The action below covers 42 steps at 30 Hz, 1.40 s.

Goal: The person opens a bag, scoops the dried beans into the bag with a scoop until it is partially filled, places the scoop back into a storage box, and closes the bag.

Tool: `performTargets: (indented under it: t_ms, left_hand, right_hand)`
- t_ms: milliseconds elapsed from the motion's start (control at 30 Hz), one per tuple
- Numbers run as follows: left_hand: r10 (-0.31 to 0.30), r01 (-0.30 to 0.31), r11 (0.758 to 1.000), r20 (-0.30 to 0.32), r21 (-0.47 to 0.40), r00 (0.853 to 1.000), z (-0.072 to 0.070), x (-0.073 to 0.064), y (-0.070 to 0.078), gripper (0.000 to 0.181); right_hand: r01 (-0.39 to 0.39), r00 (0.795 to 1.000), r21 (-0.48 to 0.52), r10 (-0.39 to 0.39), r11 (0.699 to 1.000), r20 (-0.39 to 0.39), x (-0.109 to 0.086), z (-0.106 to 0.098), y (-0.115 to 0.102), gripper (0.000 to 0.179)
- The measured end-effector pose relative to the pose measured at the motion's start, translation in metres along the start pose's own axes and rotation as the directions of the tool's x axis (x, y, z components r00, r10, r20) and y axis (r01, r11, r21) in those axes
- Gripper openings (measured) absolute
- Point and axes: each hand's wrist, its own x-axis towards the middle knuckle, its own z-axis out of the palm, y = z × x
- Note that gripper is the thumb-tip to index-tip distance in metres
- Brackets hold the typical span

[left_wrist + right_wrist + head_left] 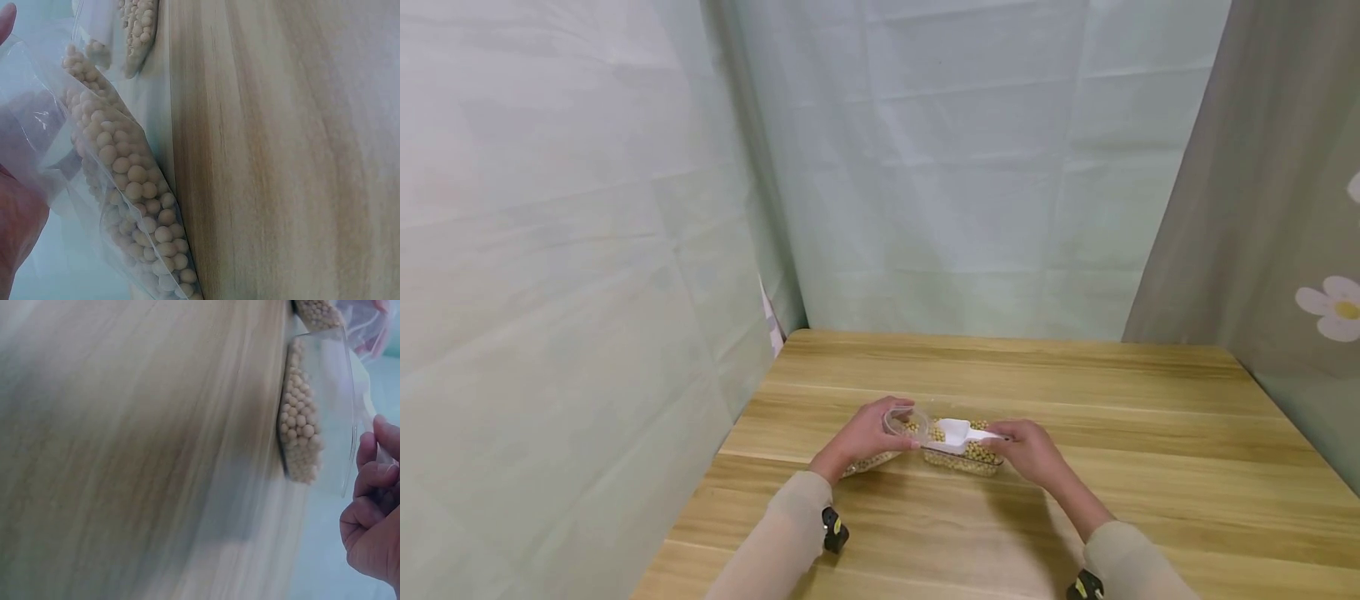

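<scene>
My left hand (874,429) grips a clear plastic bag (134,181) near its wide mouth, thumb and fingers spread round it. Pale yellow, bean-like balls (140,190) fill the lower part of the bag, which lies tilted on the table. Just right of it stands a clear rectangular container (337,412) with more of the same balls in its bottom. My right hand (1030,452) pinches the handle of a white scoop (953,437). The scoop is over the container, its front edge pointing at the bag's mouth. Some balls show by that edge; whether they lie in scoop or bag is unclear.
The wooden table (1120,433) reaches out behind and to both sides of the things. Pale curtains (955,167) hang along its back and left, and a grey one with white flowers (1337,308) hangs at the right.
</scene>
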Motion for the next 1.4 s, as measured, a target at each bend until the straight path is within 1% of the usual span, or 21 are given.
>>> performTargets:
  t_ms: [167, 233, 433, 633, 767, 967, 1067, 1167, 1300, 1400]
  left_hand:
    - [-0.011, 0.011, 1.0, -0.005, 0.009, 1.0, -0.001, 0.001, -0.001, 0.076]
    - [-0.016, 0.016, 1.0, -0.011, 0.012, 1.0, -0.001, 0.001, -0.001, 0.075]
    - [-0.015, 0.015, 1.0, -0.019, 0.009, 1.0, -0.002, 0.0, -0.002, 0.073]
    - [-0.027, 0.027, 1.0, -0.026, -0.014, 0.999, -0.005, -0.002, -0.003, 0.077]
    - [-0.033, 0.032, 0.999, -0.033, -0.025, 0.999, -0.008, -0.004, -0.004, 0.079]
    - [-0.021, 0.02, 0.999, -0.038, -0.041, 0.999, -0.012, -0.004, -0.006, 0.077]
    - [-0.014, 0.013, 0.999, -0.039, -0.042, 0.999, -0.012, -0.004, -0.006, 0.076]
    - [-0.008, 0.007, 0.999, -0.038, -0.033, 0.999, -0.013, -0.003, -0.007, 0.075]
    - [0.0, -0.001, 1.0, -0.037, -0.027, 0.999, -0.012, -0.002, -0.007, 0.075]
    - [0.003, -0.004, 1.0, -0.038, -0.019, 0.999, -0.01, -0.001, -0.007, 0.074]
  right_hand:
    - [-0.025, 0.999, 0.064, 0.026, 0.998, -0.023, -0.004, -0.003, 0.004, 0.023]
    - [-0.033, 0.999, 0.073, 0.035, 0.997, -0.03, -0.005, -0.005, 0.005, 0.023]
    - [-0.067, 0.996, 0.052, 0.07, 0.996, -0.051, -0.007, -0.014, 0.007, 0.028]
    - [-0.071, 0.996, 0.048, 0.073, 0.996, -0.058, -0.005, -0.025, 0.005, 0.032]
    - [-0.074, 0.995, 0.037, 0.076, 0.997, -0.057, -0.005, -0.032, 0.003, 0.03]
    - [-0.071, 0.996, 0.027, 0.072, 0.997, -0.053, -0.005, -0.038, -0.003, 0.031]
    - [-0.058, 0.997, 0.024, 0.059, 0.998, -0.047, -0.004, -0.036, -0.009, 0.03]
    - [-0.038, 0.999, 0.039, 0.039, 0.999, -0.029, 0.0, -0.03, -0.017, 0.028]
    - [-0.019, 1.0, 0.058, 0.018, 0.998, 0.01, 0.007, -0.015, -0.031, 0.023]
    - [-0.001, 1.0, 0.033, 0.0, 0.999, 0.026, 0.012, -0.002, -0.04, 0.018]
